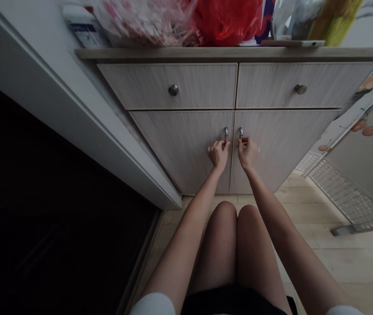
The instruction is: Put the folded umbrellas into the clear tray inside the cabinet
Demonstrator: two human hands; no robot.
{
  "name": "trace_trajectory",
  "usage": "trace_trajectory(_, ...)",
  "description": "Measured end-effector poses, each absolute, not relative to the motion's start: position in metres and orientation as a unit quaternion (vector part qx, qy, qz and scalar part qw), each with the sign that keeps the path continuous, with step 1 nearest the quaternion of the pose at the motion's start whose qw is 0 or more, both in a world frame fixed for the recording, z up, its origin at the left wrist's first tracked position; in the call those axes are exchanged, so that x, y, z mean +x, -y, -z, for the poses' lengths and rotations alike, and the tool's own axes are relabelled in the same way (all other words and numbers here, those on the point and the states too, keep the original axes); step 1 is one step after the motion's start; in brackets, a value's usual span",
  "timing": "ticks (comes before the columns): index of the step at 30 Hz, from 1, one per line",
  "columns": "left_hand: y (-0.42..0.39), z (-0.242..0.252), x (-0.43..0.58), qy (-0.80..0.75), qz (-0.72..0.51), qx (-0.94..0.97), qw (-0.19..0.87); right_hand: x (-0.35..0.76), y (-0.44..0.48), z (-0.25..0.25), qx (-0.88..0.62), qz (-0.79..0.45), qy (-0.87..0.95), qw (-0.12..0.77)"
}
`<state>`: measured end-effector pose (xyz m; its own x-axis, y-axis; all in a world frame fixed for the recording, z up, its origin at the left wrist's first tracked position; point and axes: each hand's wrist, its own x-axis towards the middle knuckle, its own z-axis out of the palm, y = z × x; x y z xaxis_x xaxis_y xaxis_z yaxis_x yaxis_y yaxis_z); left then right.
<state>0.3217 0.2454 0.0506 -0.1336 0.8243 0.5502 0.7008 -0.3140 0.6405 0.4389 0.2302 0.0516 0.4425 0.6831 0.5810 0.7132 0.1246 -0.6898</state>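
Note:
Two lower doors of a pale wood-grain cabinet are closed in front of me. My left hand [218,154] is closed on the metal handle [226,131] of the left door [180,148]. On the right door [278,144], my right hand [248,152] pinches the matching handle [241,131]. The lower part of each handle is hidden by my fingers. Above the doors are two closed drawers, the left one with a round knob [173,90] and the right one with another knob [300,89].
On the cabinet top [160,53] stand a white bottle [83,26], a clear plastic bag [147,22], a red bag [227,22] and a yellow package [336,22]. A dark doorway [51,210] lies left. A cherry-patterned panel [364,148] stands right, over light floor tiles [347,262].

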Motion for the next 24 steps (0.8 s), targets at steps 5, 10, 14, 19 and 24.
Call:
trace_trajectory(5,-0.242,-0.055,0.322,-0.579,-0.474,0.659,0.076,0.440,-0.235,-0.047,-0.642,-0.014,0.523,0.560)
trace_trajectory(10,-0.240,-0.070,0.314,-0.561,-0.474,0.659,0.161,0.450,-0.237,-0.050,-0.588,-0.095,0.536,0.599)
trace_trajectory(14,-0.223,-0.084,0.287,-0.498,-0.498,0.575,0.417,0.469,-0.214,-0.062,-0.498,-0.233,0.534,0.642)
trace_trajectory(19,-0.172,-0.078,0.256,-0.183,-0.536,0.402,0.719,0.488,-0.148,-0.073,-0.263,-0.517,0.469,0.666)
trace_trajectory(24,-0.139,-0.047,0.266,-0.109,-0.614,0.302,0.721,0.485,-0.114,-0.056,-0.079,-0.648,0.393,0.647)
